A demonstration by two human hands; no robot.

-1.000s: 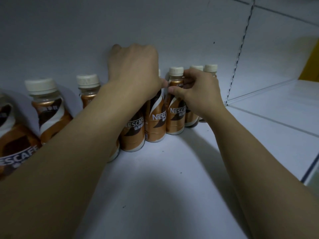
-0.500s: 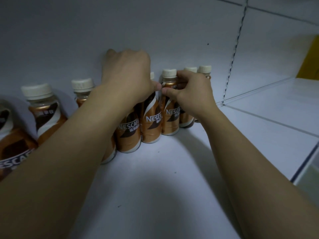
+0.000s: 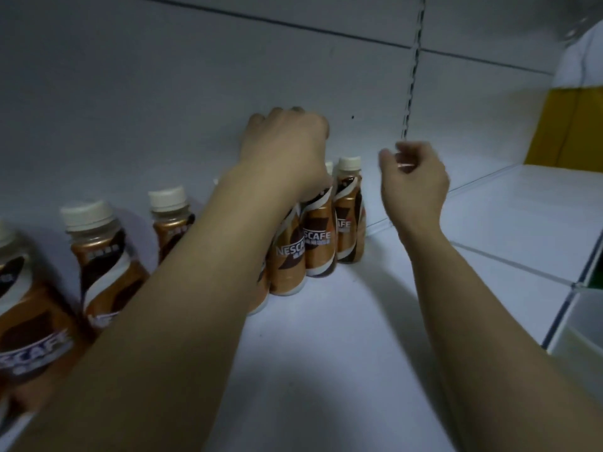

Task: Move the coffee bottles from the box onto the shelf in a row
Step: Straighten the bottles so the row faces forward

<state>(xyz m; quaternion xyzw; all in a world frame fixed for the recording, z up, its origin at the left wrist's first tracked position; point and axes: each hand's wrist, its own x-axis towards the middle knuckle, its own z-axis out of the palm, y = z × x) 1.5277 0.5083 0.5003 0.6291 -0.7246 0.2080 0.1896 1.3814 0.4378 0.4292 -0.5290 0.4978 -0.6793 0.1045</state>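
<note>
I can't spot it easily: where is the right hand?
In the head view, the right hand hangs right of centre, just right of the end coffee bottle, above the white shelf, touching nothing.

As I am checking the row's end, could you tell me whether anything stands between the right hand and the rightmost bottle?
Nothing visible does; the right hand hovers beside the rightmost bottle with a clear gap between them.

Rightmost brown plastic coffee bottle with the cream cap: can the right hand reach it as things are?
Probably yes. The right hand hovers close beside the rightmost brown coffee bottle, and nothing stands between them.
</note>
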